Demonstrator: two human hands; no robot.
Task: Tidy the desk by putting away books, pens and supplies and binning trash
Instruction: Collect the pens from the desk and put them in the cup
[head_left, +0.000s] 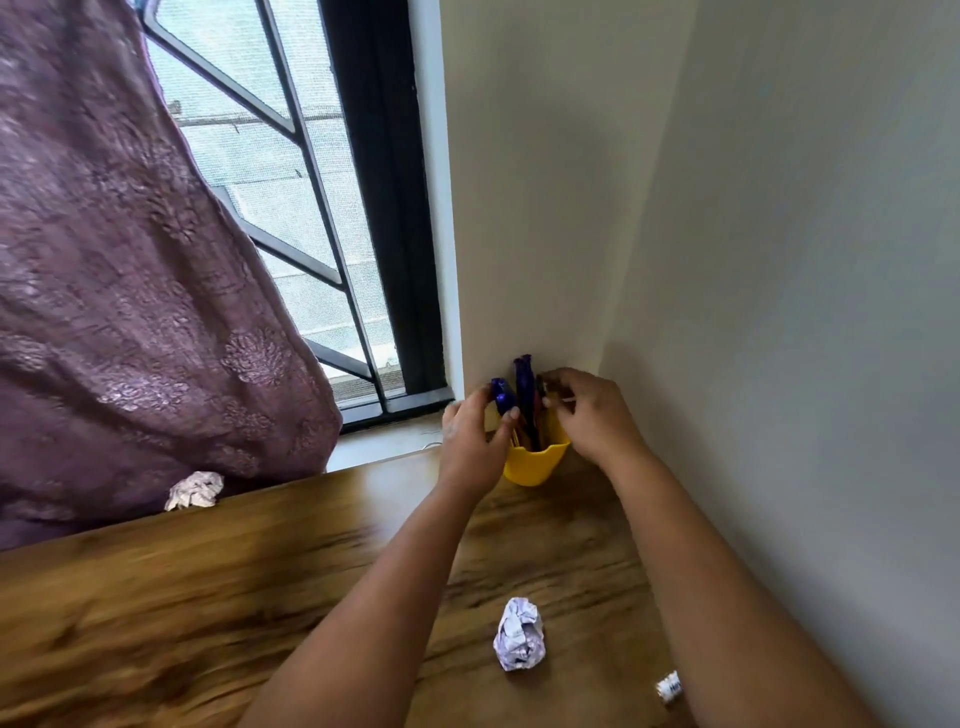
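Yellow cup (535, 464): it stood at the far corner of the table (208, 597), close against the wall, with dark blue pens (523, 387) upright in it.
Left hand (470, 447): your fingers (511, 414) were curled round a blue pen (503, 397) at the cup's left rim, pinching it near its top.
Right hand (592, 415): its fingers (550, 400) were bent over the pen tops on the cup's right side, pinching something thin; what it was I could not tell.
Tipping risk: the cup looked light and top-heavy with tall pens. A sideways push from either hand, as I judge it, could have toppled it and spilled them.
Jamming risk: the blue pen could have caught on the crowded pens rather than sliding down.
Trash still out: one crumpled paper (518, 634) lay between your forearms, and another paper ball (195, 490) sat at the table's far edge beside the purple curtain (130, 286).
Sweep risk: drawing your arms back low could have knocked the near paper, or the small white item (670, 687) by your right forearm, off the table.
Blur: the table's left part was smeared, so anything there stayed uncertain.
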